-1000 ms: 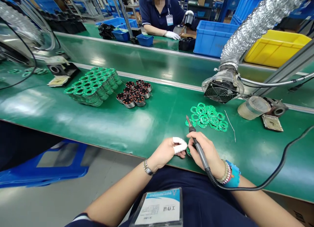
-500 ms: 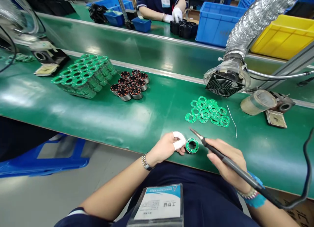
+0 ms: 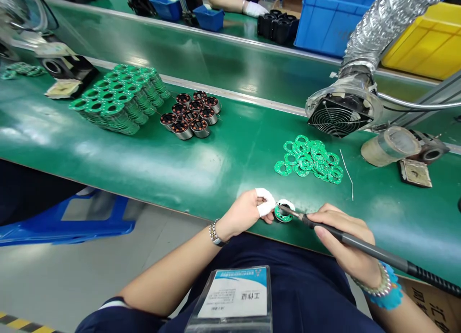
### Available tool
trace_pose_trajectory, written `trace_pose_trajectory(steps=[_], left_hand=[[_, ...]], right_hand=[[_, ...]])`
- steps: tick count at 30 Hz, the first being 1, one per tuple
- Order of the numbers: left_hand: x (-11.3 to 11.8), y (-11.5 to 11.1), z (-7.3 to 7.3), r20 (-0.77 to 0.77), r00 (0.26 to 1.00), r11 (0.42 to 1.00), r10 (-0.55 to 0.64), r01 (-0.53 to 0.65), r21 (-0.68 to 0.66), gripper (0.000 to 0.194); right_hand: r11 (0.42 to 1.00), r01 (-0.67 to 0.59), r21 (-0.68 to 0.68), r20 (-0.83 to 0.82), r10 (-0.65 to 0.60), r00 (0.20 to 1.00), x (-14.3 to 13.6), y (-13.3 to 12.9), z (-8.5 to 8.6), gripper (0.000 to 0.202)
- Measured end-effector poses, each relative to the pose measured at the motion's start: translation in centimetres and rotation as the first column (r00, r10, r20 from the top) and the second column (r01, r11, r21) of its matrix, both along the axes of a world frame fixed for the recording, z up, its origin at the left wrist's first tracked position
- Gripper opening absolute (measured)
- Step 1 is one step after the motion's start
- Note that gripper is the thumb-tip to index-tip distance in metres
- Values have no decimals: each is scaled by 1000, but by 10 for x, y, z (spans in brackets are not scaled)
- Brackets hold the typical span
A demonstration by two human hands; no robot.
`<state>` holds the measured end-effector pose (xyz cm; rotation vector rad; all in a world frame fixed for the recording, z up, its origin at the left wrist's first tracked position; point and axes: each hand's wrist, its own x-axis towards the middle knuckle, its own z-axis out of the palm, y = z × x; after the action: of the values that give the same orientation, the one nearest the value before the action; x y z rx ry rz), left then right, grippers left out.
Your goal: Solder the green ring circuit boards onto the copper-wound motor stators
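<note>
My left hand [image 3: 250, 209], two of its fingers wrapped in white covers, is closed at the left side of a motor stator [image 3: 285, 219] topped with a green ring-shaped circuit board [image 3: 279, 214]. Its fingertips grip the near edge; whether a thin wire is pinched there too, I cannot tell. My right hand [image 3: 347, 234] is wrapped round the dark handle of a soldering iron [image 3: 338, 234]. The iron's tip lies over the ring, close to my left fingertips. Beyond my hands, a loose pile of green ring boards [image 3: 311, 159] lies on the green bench [image 3: 237, 167].
Copper-wound stators [image 3: 190, 114] stand grouped at centre left beside stacked green boards [image 3: 115, 100]. A fan [image 3: 338, 117] on a foil duct [image 3: 378, 32], a bent wire [image 3: 347, 174], a cup [image 3: 391, 145] and an iron stand [image 3: 416, 172] are rightward. A co-worker's gloved hand [image 3: 255, 9] is across the bench.
The soldering iron's tip has come down from above onto the ring board. My left hand stays at the stator. The view has tilted down slightly; the co-worker's hands have shifted.
</note>
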<state>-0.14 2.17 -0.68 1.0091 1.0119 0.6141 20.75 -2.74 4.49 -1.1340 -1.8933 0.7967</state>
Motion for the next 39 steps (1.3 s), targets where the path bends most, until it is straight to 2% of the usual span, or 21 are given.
trace_pose_trajectory(steps=[11, 14, 18, 21, 23, 25, 27, 29, 31, 34, 37, 39], left_hand=[[0, 0, 0, -6, 1000, 1000, 1, -1, 11, 10], [0, 0, -1, 0, 1000, 1000, 8, -8, 7, 11], [1, 0, -3, 3, 1000, 1000, 17, -17, -3, 10], [2, 0, -4, 6, 1000, 1000, 4, -4, 7, 10], [-1, 0, -4, 7, 1000, 1000, -3, 3, 10, 12], [-6, -2, -5, -6, 1000, 999, 19, -19, 48, 14], [-13, -5, -6, -37, 999, 989, 27, -22, 147, 17], [-17, -8, -6, -85, 996, 964, -21, 43, 263, 18], [-17, -10, -4, -114, 990, 944, -81, 113, 310, 13], [-8, -8, -1, -49, 993, 972, -109, 116, 203, 10], [2, -2, 2, 32, 992, 992, -124, 123, 23, 16], [5, 0, 2, 59, 991, 992, -118, 120, -39, 18]], right_hand=[[1000, 14, 26, 12, -14, 1000, 3, 1, 4, 22], [999, -17, 48, 22, 16, 1000, 6, 6, 1, 24], [985, -164, 56, 157, 153, 976, 0, 25, -12, 23], [948, -316, -24, 247, 312, 918, -5, 39, -22, 31], [940, -334, -66, 258, 339, 905, -6, 42, -26, 34], [953, -296, -71, 256, 304, 918, -7, 39, -29, 33], [971, -232, -58, 252, 239, 938, -8, 32, -33, 33], [989, -145, -23, 239, 146, 960, -9, 22, -38, 34], [998, -63, 23, 227, 56, 972, -12, 13, -44, 36], [997, 7, 71, 229, -23, 973, -16, 5, -48, 37], [996, 9, 89, 222, -29, 975, -18, 4, -44, 39], [994, 8, 114, 194, -30, 981, -20, 8, -39, 36]])
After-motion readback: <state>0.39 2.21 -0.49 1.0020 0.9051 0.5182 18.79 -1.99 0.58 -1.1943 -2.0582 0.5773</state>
